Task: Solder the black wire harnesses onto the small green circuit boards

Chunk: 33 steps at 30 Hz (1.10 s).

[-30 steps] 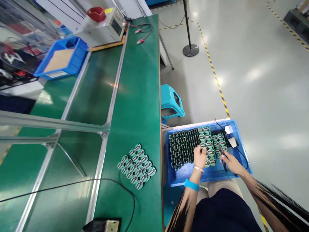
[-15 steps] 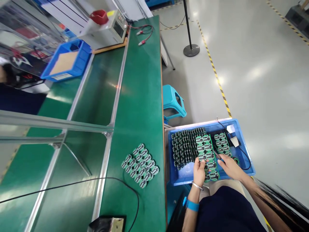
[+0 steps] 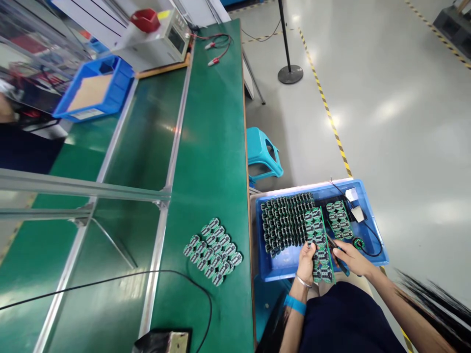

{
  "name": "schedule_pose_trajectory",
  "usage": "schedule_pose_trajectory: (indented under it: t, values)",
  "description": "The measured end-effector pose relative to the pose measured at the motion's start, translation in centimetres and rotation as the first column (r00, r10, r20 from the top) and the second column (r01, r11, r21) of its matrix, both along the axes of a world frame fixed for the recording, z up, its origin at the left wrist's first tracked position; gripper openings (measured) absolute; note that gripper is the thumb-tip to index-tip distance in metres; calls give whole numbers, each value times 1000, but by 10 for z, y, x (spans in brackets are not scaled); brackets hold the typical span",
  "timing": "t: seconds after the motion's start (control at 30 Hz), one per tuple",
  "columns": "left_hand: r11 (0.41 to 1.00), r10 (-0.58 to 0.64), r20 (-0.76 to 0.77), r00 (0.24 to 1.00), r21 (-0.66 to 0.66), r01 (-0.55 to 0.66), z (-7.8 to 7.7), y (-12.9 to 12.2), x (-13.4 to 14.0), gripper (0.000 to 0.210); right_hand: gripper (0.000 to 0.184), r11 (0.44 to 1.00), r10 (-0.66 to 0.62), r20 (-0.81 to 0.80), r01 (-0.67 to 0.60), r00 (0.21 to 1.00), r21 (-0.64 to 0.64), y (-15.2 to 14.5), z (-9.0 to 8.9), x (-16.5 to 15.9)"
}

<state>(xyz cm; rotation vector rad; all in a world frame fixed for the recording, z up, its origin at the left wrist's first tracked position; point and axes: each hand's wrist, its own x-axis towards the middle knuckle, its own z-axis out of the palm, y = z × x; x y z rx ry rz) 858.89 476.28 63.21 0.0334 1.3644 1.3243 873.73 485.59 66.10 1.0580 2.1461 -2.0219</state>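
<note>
My left hand is closed on the left edge of a green circuit board panel made up of round boards in two columns. The panel is tilted over the blue tray. My right hand is wrapped round a pair of dark-handled pliers, whose jaws lie against the panel's right edge; the tips are too small to make out. Rows of stacked circuit board panels stand on edge in the tray's left part. Another circuit board panel lies flat at its right, near a single round board.
The blue tray also holds a black cable with a white block. On the green bench to the left lie several round boards. A turquoise stool stands beyond the tray. Another person's dark sleeve shows at far left.
The panel has turned more edge-on and shifted slightly right and down with my left hand. My right hand has moved slightly down, and more of the pliers' handles shows.
</note>
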Motion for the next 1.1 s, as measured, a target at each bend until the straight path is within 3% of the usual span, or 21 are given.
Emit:
schedule_pose_trajectory:
  t: [0.17, 0.37, 0.63, 1.1]
  values:
    - [999, 29, -123, 992, -21, -31, -2, 0, -8, 41, 41, 990, -34, 71, 24, 997, 141, -2, -1, 1]
    - [999, 31, -188, 982, -29, -37, 0, 0, -11, 39, 37, 981, -4, 142, -24, 990, 194, -13, 2, 5]
    - [1000, -4, -138, 990, 10, 5, 2, -1, -6, 38, 39, 981, 51, 105, -69, 993, 179, -14, 7, 14]
    - [1000, 22, -143, 989, -11, -24, 1, -5, 1, 39, 38, 979, 13, 177, -49, 984, 200, -20, 7, 22]
